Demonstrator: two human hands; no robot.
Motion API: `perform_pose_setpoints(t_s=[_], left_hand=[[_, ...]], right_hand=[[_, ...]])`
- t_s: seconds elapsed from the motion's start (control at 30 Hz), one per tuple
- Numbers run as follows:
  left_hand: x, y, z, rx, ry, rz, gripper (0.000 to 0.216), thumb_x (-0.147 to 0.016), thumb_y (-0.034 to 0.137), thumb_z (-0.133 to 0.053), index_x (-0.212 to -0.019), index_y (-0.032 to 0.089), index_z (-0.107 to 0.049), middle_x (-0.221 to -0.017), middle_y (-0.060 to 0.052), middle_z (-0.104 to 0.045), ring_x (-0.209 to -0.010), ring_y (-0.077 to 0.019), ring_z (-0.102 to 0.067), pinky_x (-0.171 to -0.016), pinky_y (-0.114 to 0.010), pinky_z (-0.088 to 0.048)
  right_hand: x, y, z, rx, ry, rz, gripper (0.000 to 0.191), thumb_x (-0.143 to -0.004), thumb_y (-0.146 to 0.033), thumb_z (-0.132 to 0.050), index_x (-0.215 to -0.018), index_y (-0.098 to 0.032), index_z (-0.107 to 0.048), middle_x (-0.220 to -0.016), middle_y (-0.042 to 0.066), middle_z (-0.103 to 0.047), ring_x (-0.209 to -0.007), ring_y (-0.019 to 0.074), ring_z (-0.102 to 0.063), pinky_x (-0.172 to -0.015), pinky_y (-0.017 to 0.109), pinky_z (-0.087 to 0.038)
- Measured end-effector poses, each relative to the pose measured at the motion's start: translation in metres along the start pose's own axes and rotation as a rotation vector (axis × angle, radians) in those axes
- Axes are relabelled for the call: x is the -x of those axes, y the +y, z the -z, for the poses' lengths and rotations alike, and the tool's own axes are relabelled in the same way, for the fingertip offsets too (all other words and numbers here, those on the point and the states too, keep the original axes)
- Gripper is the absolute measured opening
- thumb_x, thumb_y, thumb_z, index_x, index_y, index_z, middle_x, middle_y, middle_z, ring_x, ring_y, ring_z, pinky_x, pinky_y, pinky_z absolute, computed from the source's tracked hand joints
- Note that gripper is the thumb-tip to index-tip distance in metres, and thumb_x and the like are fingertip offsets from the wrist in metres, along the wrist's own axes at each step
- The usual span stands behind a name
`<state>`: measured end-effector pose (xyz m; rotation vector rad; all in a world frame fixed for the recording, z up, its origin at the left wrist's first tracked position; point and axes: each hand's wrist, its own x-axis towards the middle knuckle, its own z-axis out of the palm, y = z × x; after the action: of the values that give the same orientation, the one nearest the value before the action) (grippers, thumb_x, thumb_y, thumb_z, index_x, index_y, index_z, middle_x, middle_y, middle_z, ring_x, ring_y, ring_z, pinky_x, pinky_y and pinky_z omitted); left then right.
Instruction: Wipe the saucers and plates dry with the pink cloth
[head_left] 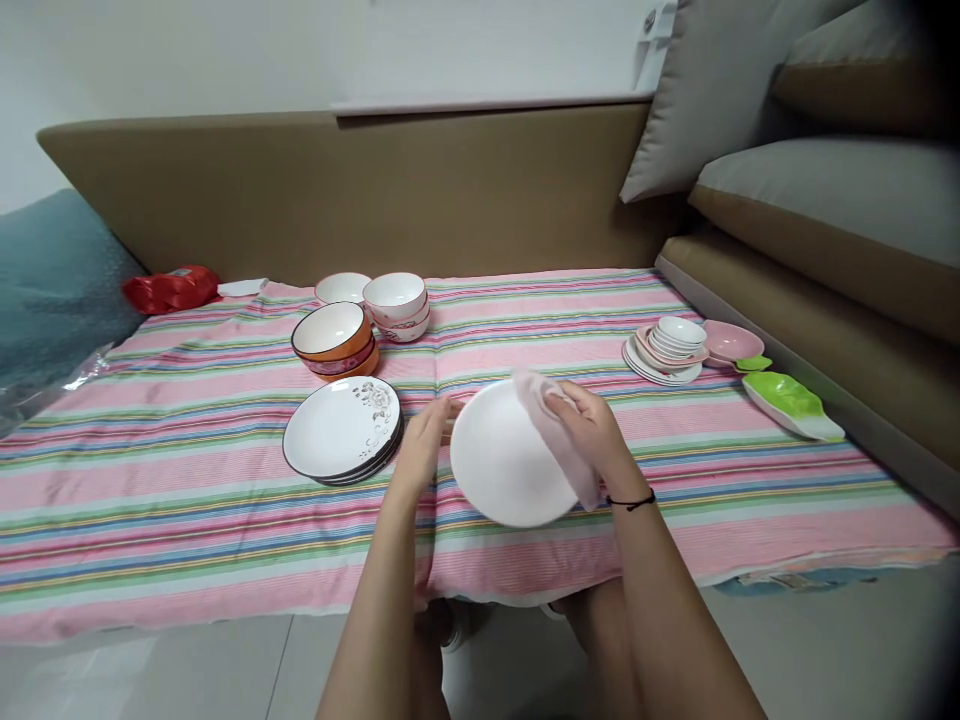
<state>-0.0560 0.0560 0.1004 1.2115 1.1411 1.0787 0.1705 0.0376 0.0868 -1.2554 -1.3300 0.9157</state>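
Note:
My left hand [424, 440] grips the left rim of a plain white plate [504, 462], holding it tilted above the striped cloth. Pressed against the plate's upper right face is a pale pink cloth [559, 440], held in my right hand [594, 430], which wears a black band at the wrist. Just left of my left hand lies a stack of white plates with dark rims and a flower print [341, 432].
Stacked orange bowls [334, 340] and white bowls [396, 303] stand behind the plates. Small saucers [670, 348], a pink dish [731, 342] and green leaf-shaped dishes [791, 400] sit at the right. A red bag [171, 288] lies far left. Cushions [817, 190] rise on the right.

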Motion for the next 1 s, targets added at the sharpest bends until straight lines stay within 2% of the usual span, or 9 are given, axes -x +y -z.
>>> perform_pose_setpoints(t_s=[0.1,0.2,0.4,0.6,0.7,0.77,0.87,0.93,1.0], left_hand=[[0.006,0.002,-0.007,-0.116,-0.167,0.068,0.043,-0.076,0.056,-0.059,-0.073,0.014,-0.068,-0.071,-0.005,-0.067,-0.059,-0.0155,-0.056,-0.051,-0.023,-0.038],[0.006,-0.001,-0.013,-0.117,-0.166,0.161,0.048,-0.072,0.057,-0.063,-0.052,0.014,-0.058,-0.05,-0.002,-0.056,-0.044,-0.0118,-0.046,-0.043,-0.023,-0.029],[0.0,-0.014,-0.018,0.188,0.161,0.153,0.047,-0.067,0.058,-0.068,-0.053,0.014,-0.057,-0.049,-0.002,-0.057,-0.044,-0.0124,-0.049,-0.044,-0.024,-0.036],[0.0,-0.014,-0.037,0.509,0.6,0.106,0.044,-0.077,0.054,-0.061,-0.088,0.012,-0.068,-0.085,-0.009,-0.071,-0.072,-0.0184,-0.066,-0.061,-0.026,-0.052],[0.002,-0.016,-0.045,0.56,0.689,0.093,0.042,-0.082,0.052,-0.056,-0.098,0.014,-0.067,-0.096,-0.008,-0.07,-0.084,-0.0185,-0.066,-0.069,-0.025,-0.053],[0.002,-0.02,-0.046,0.54,0.683,0.077,0.043,-0.082,0.052,-0.055,-0.101,0.016,-0.066,-0.099,-0.008,-0.07,-0.088,-0.0189,-0.066,-0.071,-0.025,-0.053],[-0.001,-0.022,-0.037,0.41,0.619,0.047,0.045,-0.079,0.054,-0.058,-0.1,0.015,-0.067,-0.094,-0.008,-0.07,-0.084,-0.0188,-0.065,-0.067,-0.025,-0.052],[-0.003,-0.021,-0.026,0.291,0.533,0.057,0.047,-0.075,0.057,-0.061,-0.091,0.013,-0.068,-0.083,-0.007,-0.07,-0.073,-0.0181,-0.064,-0.06,-0.025,-0.049],[-0.002,-0.016,-0.014,0.189,0.386,0.099,0.05,-0.071,0.06,-0.063,-0.08,0.012,-0.068,-0.071,-0.007,-0.069,-0.061,-0.0171,-0.06,-0.051,-0.024,-0.044]], right_hand=[[0.009,-0.007,0.0,0.026,-0.146,-0.004,0.025,-0.087,-0.044,-0.053,-0.084,-0.019,-0.06,-0.083,0.0,-0.06,-0.079,0.0184,-0.054,-0.067,0.025,-0.041],[0.012,-0.008,-0.008,0.042,-0.117,0.015,0.026,-0.088,-0.043,-0.051,-0.079,-0.02,-0.056,-0.076,-0.001,-0.055,-0.073,0.0161,-0.05,-0.064,0.025,-0.038],[0.002,0.001,-0.017,0.117,0.141,0.035,0.036,-0.088,-0.049,-0.049,-0.067,-0.02,-0.043,-0.062,-0.003,-0.039,-0.059,0.0129,-0.037,-0.054,0.025,-0.028],[0.004,0.004,-0.055,0.05,0.397,-0.069,0.026,-0.087,-0.046,-0.046,-0.086,-0.021,-0.052,-0.08,0.003,-0.056,-0.072,0.0191,-0.049,-0.065,0.03,-0.039],[0.012,0.002,-0.076,0.026,0.45,-0.106,0.026,-0.087,-0.045,-0.045,-0.096,-0.021,-0.051,-0.091,0.007,-0.059,-0.082,0.023,-0.054,-0.071,0.033,-0.042],[0.016,0.003,-0.082,-0.001,0.477,-0.098,0.029,-0.086,-0.045,-0.048,-0.101,-0.021,-0.05,-0.097,0.009,-0.06,-0.088,0.0244,-0.055,-0.073,0.034,-0.044],[0.014,0.008,-0.073,-0.022,0.463,-0.094,0.031,-0.083,-0.047,-0.053,-0.099,-0.02,-0.052,-0.093,0.008,-0.061,-0.084,0.0237,-0.056,-0.07,0.032,-0.045],[0.009,0.014,-0.059,-0.019,0.394,-0.124,0.031,-0.082,-0.05,-0.054,-0.089,-0.02,-0.054,-0.082,0.004,-0.06,-0.074,0.0211,-0.055,-0.063,0.03,-0.044],[0.002,0.018,-0.044,-0.008,0.297,-0.139,0.032,-0.082,-0.053,-0.053,-0.08,-0.02,-0.053,-0.071,0.001,-0.056,-0.066,0.018,-0.051,-0.057,0.027,-0.04]])
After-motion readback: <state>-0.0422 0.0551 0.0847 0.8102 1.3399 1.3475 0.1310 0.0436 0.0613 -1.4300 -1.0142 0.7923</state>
